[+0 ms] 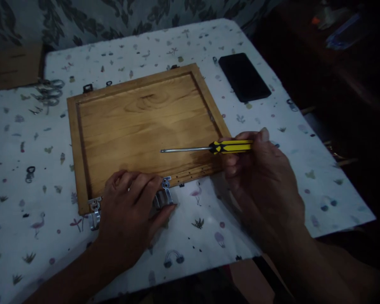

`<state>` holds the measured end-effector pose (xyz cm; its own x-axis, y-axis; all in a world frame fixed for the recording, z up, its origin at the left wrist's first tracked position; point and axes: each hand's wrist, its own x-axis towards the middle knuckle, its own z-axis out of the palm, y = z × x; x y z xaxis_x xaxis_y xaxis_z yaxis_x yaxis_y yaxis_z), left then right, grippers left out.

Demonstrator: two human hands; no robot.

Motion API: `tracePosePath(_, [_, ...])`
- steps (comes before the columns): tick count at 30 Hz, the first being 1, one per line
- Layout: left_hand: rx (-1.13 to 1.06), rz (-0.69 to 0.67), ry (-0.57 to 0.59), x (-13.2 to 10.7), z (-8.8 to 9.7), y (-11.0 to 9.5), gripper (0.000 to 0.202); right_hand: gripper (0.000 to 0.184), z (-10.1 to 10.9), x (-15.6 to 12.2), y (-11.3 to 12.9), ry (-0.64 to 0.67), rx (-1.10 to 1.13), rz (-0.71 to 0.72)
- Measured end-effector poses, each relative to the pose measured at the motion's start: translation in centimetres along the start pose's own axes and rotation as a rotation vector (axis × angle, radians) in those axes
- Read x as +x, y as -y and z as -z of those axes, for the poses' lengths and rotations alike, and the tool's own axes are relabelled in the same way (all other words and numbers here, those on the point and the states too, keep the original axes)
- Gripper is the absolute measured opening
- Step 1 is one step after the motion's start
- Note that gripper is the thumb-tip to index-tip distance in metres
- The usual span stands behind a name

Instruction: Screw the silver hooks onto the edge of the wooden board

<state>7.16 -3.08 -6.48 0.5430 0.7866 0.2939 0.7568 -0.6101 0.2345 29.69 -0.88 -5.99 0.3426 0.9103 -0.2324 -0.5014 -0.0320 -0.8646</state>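
Observation:
A wooden panel with a raised frame (139, 126) lies flat on the table. My left hand (129, 207) rests over its near edge, fingers closed around a shiny metal bracket (166, 190). The bracket shows on both sides of the hand, with holed tabs on the wood; its middle is hidden. Up in my right hand (266, 181) is a yellow and black screwdriver (231, 147), gripped by the handle. Its steel shaft points left above the panel's near right part. Several small dark holes line the near rail right of the bracket.
A black phone (244, 77) lies at the far right of the patterned tablecloth (209, 236). Scissors and small metal bits (48, 93) sit left of the panel. Behind them is a cardboard piece (14, 67). A patterned wall or curtain (113, 21) borders the far side.

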Motion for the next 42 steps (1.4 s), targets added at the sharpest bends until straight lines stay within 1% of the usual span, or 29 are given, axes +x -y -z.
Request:
tracePosePath(5, [-0.004, -0.002, 0.019, 0.1, 0.1, 0.0, 0.028, 0.021, 0.4, -0.1, 0.6, 0.070, -0.012, -0.014])
tracePosePath(9, [0.009, 0.005, 0.029, 0.1, 0.2, -0.1, 0.028, 0.015, 0.5, -0.2, 0.6, 0.074, -0.013, 0.008])
tracePosePath(16, [0.015, -0.003, 0.061, 0.1, 0.4, 0.0, 0.030, 0.010, 0.5, -0.4, 0.4, 0.099, -0.063, 0.020])
tracePosePath(18, [0.013, -0.008, 0.059, 0.1, 0.4, 0.1, 0.029, 0.009, 0.3, -0.6, 0.4, 0.116, -0.099, 0.064])
tracePosePath(22, [0.022, -0.006, 0.044, 0.2, 0.4, 0.1, 0.027, 0.012, -0.1, -1.3, 0.3, 0.189, -0.118, 0.257])
tracePosePath(25, [0.030, -0.004, 0.037, 0.1, 0.3, 0.0, 0.028, 0.006, -0.3, -2.1, -0.1, 0.246, -0.137, 0.390])
tracePosePath(27, [0.028, 0.000, 0.035, 0.1, 0.3, -0.1, 0.029, 0.007, -0.2, -2.6, -0.5, 0.269, -0.181, 0.446])
tracePosePath(31, [0.022, 0.014, 0.031, 0.0, 0.2, -0.1, 0.026, 0.012, 0.1, -3.4, -1.0, 0.273, -0.266, 0.441])
tracePosePath(35, [0.008, 0.014, 0.026, 0.0, 0.2, 0.0, 0.025, 0.012, 0.5, -3.5, -1.0, 0.301, -0.328, 0.443])
tracePosePath(42, [0.009, 0.007, 0.023, 0.0, 0.2, -0.1, 0.027, 0.011, 0.4, -3.4, -0.9, 0.314, -0.345, 0.432])
